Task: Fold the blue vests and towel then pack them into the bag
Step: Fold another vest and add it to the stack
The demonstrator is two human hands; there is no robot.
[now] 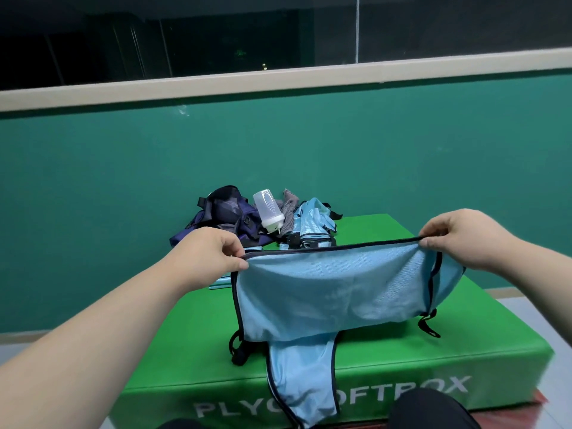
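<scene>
Left hand [213, 255] and right hand [458, 243] pinch a blue vest [334, 292] stretched mid-fold; next, probably fold it for the bag [223, 215] at eleven o'clock.

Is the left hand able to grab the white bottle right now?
Probably not yet. The left hand pinches the blue vest by its top edge, so it is busy. The white bottle lies beyond it beside the dark bag, with nothing between, so letting go would likely free the way.
</scene>
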